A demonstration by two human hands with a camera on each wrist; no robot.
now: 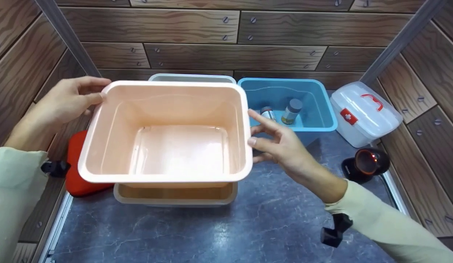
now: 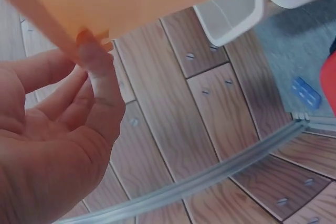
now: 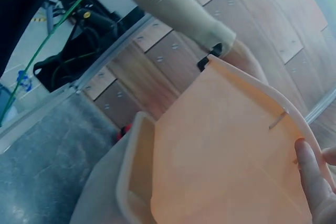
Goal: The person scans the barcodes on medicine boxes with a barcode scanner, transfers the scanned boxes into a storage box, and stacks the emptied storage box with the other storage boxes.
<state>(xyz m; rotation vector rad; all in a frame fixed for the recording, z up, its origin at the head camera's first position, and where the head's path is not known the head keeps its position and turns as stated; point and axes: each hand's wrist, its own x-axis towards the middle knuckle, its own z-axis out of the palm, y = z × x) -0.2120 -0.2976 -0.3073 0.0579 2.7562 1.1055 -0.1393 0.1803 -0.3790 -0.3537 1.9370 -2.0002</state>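
A peach plastic bin (image 1: pixel 179 149), with nothing inside, is raised and tipped so that its inside faces the head camera. My left hand (image 1: pixel 62 104) pinches its rim at the far left corner; the left wrist view shows the thumb (image 2: pixel 100 77) against the wall under the rim. At the right side my right hand (image 1: pixel 281 146) grips the rim, its thumb (image 3: pixel 310 171) on the outer wall in the right wrist view. Directly below is a pale bin (image 1: pixel 175 201), mostly hidden by the peach one. Whether the two touch I cannot tell.
Behind stand a whitish bin (image 1: pixel 193 77) and a blue bin (image 1: pixel 323 129) holding two bottles. To the right are a first-aid box (image 1: pixel 365 113) and a black device (image 1: pixel 365 164) with red lights. A red case (image 1: pixel 78 182) lies left, near wood-patterned walls.
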